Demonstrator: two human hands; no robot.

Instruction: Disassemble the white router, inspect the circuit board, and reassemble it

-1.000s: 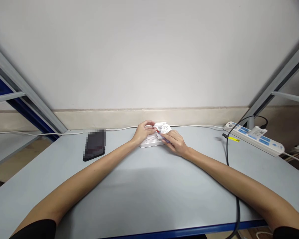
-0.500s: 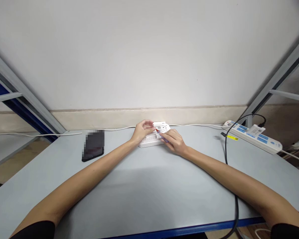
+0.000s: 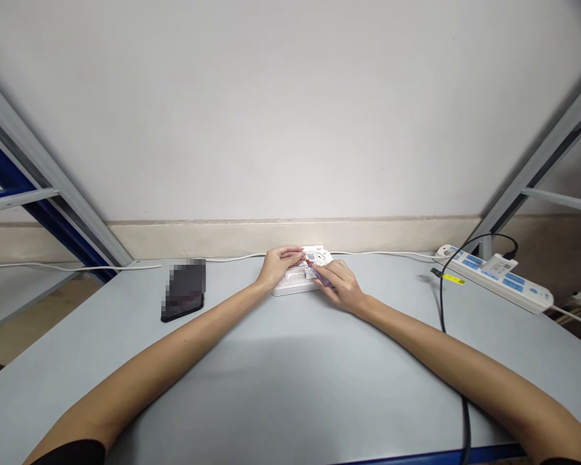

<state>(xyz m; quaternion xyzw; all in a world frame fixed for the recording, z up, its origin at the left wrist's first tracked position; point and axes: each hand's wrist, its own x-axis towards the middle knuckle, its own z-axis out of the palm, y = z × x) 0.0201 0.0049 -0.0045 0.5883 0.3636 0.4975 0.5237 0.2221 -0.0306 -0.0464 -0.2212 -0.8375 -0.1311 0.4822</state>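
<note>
A small white device (image 3: pixel 295 282) with a vented side and a label on top lies at the far middle of the grey table (image 3: pixel 281 374). My left hand (image 3: pixel 277 264) rests on its top left, fingers curled over it. Just to the right, my right hand (image 3: pixel 341 284) pinches a thin pen-like tool (image 3: pixel 318 274) with a red tip, and the tip touches the top of the device.
A black phone (image 3: pixel 184 290) lies left of the device. A white power strip (image 3: pixel 496 276) with blue sockets sits at the far right, a black cable (image 3: pixel 443 303) running from it over the front edge. A white cord (image 3: pixel 77 266) runs along the wall. Metal shelf posts stand on both sides.
The view has tilted slightly, so everything sits a little lower in frame. My left fingers have closed down onto the device. The tool tip stays on its top.
</note>
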